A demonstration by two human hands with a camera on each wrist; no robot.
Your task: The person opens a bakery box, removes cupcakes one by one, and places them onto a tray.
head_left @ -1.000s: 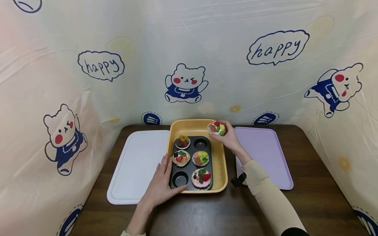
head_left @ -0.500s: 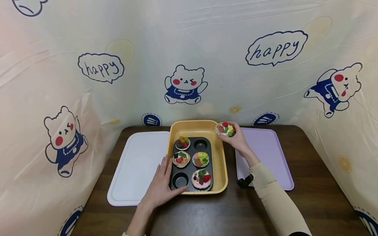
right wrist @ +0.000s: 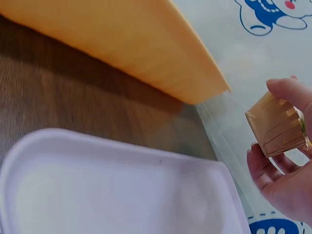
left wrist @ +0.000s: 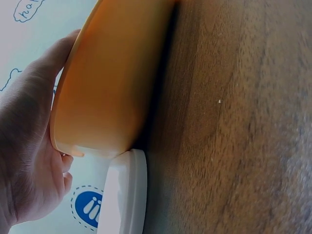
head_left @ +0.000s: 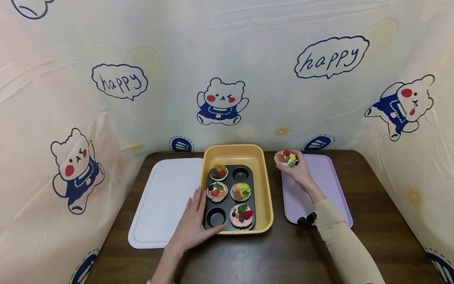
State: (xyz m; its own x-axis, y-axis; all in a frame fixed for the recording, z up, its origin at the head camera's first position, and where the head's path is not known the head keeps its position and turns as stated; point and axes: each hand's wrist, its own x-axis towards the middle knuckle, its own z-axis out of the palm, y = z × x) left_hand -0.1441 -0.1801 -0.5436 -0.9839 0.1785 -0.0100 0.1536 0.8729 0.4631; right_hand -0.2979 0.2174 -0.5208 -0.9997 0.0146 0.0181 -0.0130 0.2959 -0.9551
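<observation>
Your right hand (head_left: pixel 300 169) pinches the fruit tart (head_left: pixel 285 159) between curled fingers and thumb, raised by the far left corner of the purple tray (head_left: pixel 328 173). Left hand (head_left: pixel 195 219) spread, fingers straight, at the near left corner of the yellow tray (head_left: pixel 263 197). Tart best carried level: light grip on its pleated case (right wrist: pixel 273 124), toppings (head_left: pixel 287 158) unpressed.
</observation>
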